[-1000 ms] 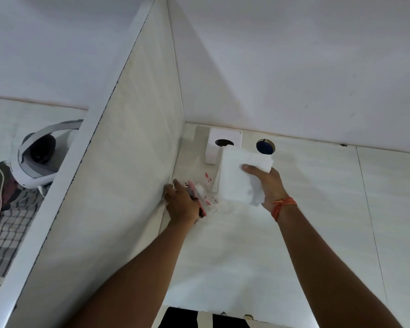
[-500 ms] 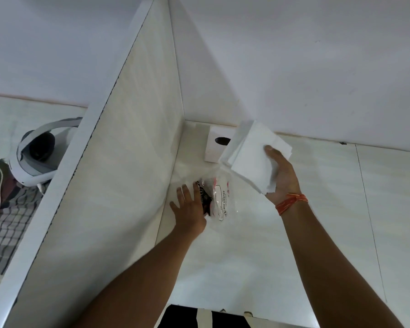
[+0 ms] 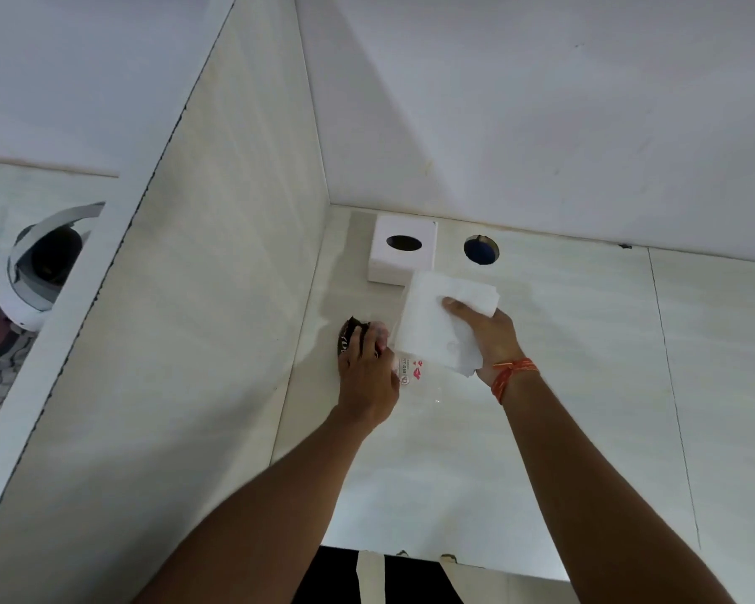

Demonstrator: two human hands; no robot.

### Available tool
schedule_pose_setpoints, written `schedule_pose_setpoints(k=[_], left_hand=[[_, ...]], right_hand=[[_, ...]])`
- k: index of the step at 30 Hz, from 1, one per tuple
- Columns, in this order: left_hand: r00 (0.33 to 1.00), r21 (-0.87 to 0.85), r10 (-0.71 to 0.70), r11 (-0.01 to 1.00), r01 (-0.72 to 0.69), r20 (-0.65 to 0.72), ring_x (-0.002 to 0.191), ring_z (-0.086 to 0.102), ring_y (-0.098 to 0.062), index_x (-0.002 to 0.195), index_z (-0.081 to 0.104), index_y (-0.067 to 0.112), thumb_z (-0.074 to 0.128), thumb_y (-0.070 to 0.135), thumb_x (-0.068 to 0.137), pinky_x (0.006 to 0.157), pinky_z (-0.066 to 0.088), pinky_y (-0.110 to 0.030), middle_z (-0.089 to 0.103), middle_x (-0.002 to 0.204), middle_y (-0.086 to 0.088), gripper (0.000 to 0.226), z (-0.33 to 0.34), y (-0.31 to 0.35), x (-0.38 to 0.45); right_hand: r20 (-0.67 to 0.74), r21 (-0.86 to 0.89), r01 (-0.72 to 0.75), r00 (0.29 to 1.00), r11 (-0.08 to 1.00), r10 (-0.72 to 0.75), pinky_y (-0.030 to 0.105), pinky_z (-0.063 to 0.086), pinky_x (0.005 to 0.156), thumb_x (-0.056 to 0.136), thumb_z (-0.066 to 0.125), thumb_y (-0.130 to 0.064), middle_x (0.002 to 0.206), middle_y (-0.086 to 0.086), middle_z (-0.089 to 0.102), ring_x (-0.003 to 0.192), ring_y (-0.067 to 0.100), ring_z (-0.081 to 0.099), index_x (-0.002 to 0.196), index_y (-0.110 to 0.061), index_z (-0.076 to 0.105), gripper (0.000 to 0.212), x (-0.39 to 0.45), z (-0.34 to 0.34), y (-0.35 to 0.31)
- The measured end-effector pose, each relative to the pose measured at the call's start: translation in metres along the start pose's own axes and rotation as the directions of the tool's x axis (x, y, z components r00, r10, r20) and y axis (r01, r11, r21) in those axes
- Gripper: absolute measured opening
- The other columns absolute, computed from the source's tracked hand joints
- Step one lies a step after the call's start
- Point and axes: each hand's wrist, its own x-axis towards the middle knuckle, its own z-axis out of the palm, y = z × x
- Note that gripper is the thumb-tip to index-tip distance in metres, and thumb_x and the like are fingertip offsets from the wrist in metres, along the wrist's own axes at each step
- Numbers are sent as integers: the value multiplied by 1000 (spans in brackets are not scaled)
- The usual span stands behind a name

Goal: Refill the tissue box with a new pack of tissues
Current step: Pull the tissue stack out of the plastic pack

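A white square tissue box (image 3: 404,248) with a dark oval opening on top stands on the desk near the corner of the partition. My right hand (image 3: 491,342) grips a stack of white tissues (image 3: 438,324) just in front of the box, a little above the desk. My left hand (image 3: 367,377) presses down on the clear plastic tissue wrapper (image 3: 406,372), which has red print and a dark crumpled end (image 3: 351,333), and its fingers curl over it. An orange thread band (image 3: 513,372) circles my right wrist.
A white partition panel (image 3: 183,320) rises along the left of the desk (image 3: 563,407), and a white wall closes the back. A round cable hole (image 3: 481,249) lies in the desk right of the box. Beyond the partition sits a white headset (image 3: 40,272).
My right hand lowered the tissue stack from beside the box to just in front of it. My left hand moved onto the wrapper and bunched it up.
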Motion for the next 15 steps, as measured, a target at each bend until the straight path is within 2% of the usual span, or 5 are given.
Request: schedule_pose_setpoints(k=[4, 6, 8, 10, 15], left_hand=[[938, -524, -210, 851, 37, -277, 93, 65, -16, 101, 70, 10, 54, 1, 85, 85, 54, -40, 70, 96, -1, 23, -30, -4, 13], [897, -897, -421, 333, 292, 136, 78, 63, -11, 98, 67, 11, 49, 24, 97, 74, 49, -33, 68, 82, 0, 22, -61, 2, 24], [797, -845, -279, -180, 504, 535, 72, 62, -21, 97, 68, 10, 39, 62, 94, 65, 46, -32, 67, 79, -6, 60, -78, -1, 34], [766, -774, -140, -223, 593, 627, 78, 68, -29, 102, 73, 9, 35, 79, 83, 73, 53, -37, 74, 89, -12, 82, -83, -1, 38], [777, -830, -315, -75, 552, 545, 109, 68, -34, 103, 75, 22, 69, 62, 63, 103, 47, -54, 75, 110, -7, 57, -62, 0, 34]], right_hand=[[29, -32, -49, 998, 998, 50, 40, 59, 78, 78, 81, -18, 108, 11, 75, 98, 31, 70, 112, -7, 70, 38, -1, 1, 5], [68, -66, -53, 996, 996, 57, 39, 59, 77, 77, 81, -19, 108, 12, 75, 100, 33, 71, 112, -7, 71, 39, -1, 3, 6], [107, -108, -46, 993, 993, 58, 38, 59, 76, 77, 82, -21, 108, 12, 75, 101, 34, 70, 113, -7, 70, 41, -1, 10, 9], [98, -140, -17, 995, 990, 31, 35, 57, 73, 78, 80, -26, 106, 10, 75, 97, 31, 71, 111, -9, 70, 38, -3, 21, 15], [-51, -241, 32, 998, 970, -45, 23, 42, 70, 85, 69, -44, 103, -4, 63, 90, 10, 59, 117, -9, 56, 49, 2, 42, 32]])
